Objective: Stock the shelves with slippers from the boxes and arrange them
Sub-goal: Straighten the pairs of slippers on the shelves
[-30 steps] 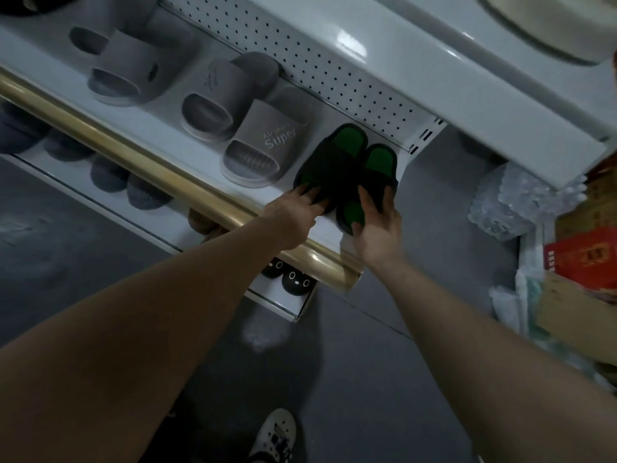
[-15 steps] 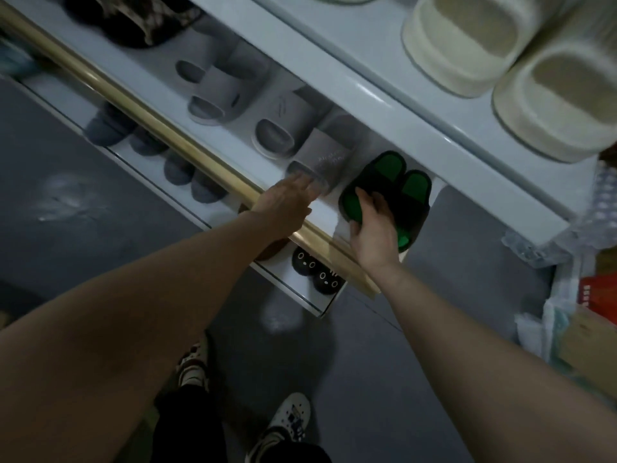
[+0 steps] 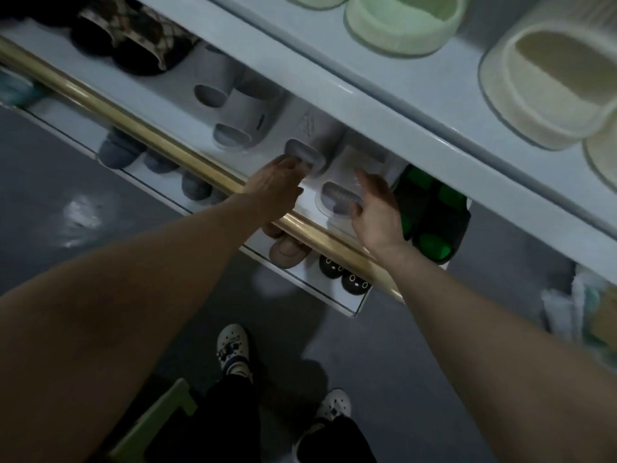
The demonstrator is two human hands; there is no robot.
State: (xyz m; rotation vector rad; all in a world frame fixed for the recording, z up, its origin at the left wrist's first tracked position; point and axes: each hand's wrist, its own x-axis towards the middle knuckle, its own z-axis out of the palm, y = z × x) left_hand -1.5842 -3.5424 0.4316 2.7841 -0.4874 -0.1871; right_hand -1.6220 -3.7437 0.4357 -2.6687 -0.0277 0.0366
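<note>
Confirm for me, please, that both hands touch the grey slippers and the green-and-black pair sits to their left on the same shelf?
Not quite: in the head view the green-and-black pair sits to the right of the grey slippers, not the left. The left hand and right hand do touch them, on the same shelf.

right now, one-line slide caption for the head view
Left hand and right hand each touch one of two grey rubber slide slippers on the white metal shelf, beside a black-and-green pair.
</note>
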